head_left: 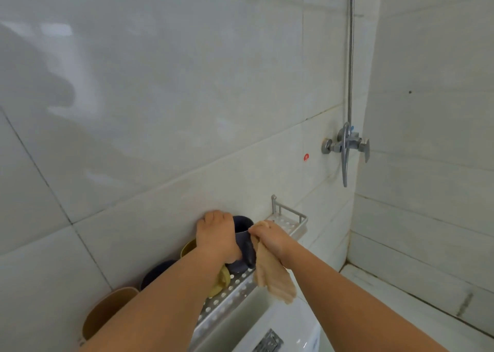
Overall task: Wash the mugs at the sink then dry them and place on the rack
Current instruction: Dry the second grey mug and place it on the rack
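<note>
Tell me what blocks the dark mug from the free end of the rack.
Nothing visible does. The left hand grips the dark mug on the rack, whose far end is bare. The right hand holds the cloth beside it.

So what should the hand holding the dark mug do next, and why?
Probably let go. The left hand grips the dark blue-grey mug, which looks to be standing upright on the perforated metal wall rack beside other mugs, while the right hand holds the beige cloth.
</note>
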